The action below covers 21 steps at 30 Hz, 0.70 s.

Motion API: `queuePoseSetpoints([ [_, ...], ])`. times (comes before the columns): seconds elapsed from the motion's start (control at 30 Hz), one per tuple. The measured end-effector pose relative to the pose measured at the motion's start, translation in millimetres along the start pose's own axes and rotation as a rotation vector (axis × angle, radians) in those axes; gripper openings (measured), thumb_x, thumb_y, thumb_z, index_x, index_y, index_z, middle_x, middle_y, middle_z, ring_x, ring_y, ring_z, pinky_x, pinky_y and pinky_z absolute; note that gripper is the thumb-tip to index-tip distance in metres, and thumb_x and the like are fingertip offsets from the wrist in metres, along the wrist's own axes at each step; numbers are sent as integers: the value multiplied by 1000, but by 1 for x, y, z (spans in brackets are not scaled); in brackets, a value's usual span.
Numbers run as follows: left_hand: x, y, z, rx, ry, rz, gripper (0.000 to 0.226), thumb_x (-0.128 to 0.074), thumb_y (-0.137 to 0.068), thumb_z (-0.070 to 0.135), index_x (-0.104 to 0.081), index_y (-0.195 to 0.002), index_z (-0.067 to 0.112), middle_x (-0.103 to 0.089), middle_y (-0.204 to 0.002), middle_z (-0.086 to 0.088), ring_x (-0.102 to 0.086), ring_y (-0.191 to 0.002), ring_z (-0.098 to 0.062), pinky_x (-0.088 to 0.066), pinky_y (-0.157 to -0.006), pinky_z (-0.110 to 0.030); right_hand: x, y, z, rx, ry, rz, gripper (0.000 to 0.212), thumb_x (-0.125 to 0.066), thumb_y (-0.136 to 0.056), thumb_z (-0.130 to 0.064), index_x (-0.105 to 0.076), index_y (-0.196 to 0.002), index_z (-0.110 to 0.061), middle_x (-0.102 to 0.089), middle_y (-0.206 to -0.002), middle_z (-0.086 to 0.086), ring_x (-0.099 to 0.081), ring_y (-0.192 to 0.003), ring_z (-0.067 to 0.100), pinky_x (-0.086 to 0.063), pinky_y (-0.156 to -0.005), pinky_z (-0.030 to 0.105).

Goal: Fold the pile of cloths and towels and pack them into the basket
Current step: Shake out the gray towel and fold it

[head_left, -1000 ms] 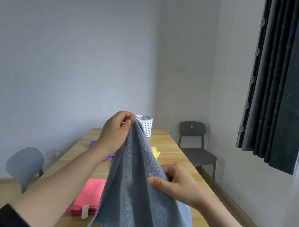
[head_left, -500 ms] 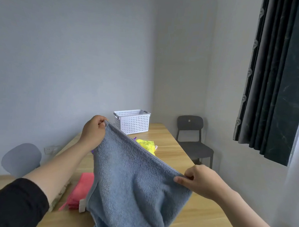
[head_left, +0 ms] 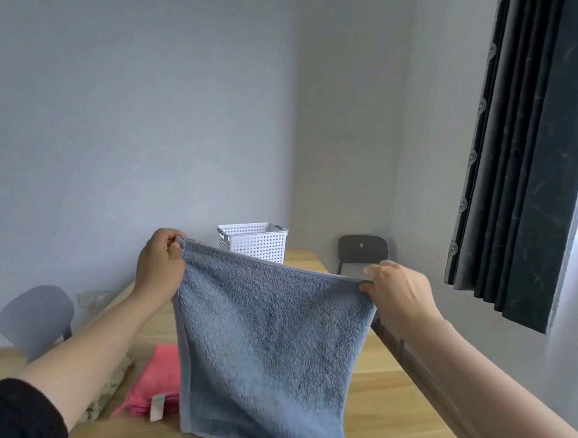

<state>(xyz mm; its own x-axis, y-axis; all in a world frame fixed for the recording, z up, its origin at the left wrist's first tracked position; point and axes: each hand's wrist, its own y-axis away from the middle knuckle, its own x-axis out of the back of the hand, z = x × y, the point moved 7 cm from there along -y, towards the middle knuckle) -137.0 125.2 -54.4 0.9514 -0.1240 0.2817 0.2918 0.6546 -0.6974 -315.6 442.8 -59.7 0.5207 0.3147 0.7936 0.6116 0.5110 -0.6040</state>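
Left hand (head_left: 159,266), right hand (head_left: 398,291): my fingers (head_left: 175,245) pinched the blue towel (head_left: 269,337) at both top corners. It hung below, top edge across mid-frame.

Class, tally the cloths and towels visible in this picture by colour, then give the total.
Blue towel: 1
Pink cloth: 1
Pale beige cloth: 1
Total: 3

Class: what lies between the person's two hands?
The blue towel, its top edge stretched from the left hand to the right hand, seen in the head view.
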Motion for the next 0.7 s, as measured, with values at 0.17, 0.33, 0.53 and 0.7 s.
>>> queuePoseSetpoints([
  [0.17,32,-1,19,-10,82,105,25,-39,-95,0,-55,-114,-1,-59,-111,-16,-46,-91,-19,-27,-72,-20,46,-6,-4,-35,-41,83,21,-54,-93,-34,-63,-94,-15,-61,-97,1,-61,-91,25,-42,-66,30],
  [0.33,55,-5,29,-40,104,129,24,-38,-95,2,-54,-112,3,-59,-108,-13,-48,-91,-21,-32,-76,-27,98,0,-9,-48,-116,266,17,-60,-90,-32,-61,-89,-15,-57,-93,0,-60,-84,25,-35,-60,28],
  [0.53,78,-2,41,-70,154,167,22,-38,-94,1,-55,-107,4,-58,-102,-10,-51,-92,-25,-38,-78,-31,126,4,-14,-64,-111,294,15,-62,-88,-30,-61,-93,-15,-56,-93,0,-59,-83,25,-34,-59,28],
  [0.7,99,8,57,-92,231,247,24,-37,-95,0,-55,-111,2,-54,-100,-2,-47,-91,-16,-32,-77,-22,140,12,-16,-57,-136,320,17,-69,-82,-28,-62,-89,-14,-50,-87,0,-52,-80,24,-31,-60,28],
])
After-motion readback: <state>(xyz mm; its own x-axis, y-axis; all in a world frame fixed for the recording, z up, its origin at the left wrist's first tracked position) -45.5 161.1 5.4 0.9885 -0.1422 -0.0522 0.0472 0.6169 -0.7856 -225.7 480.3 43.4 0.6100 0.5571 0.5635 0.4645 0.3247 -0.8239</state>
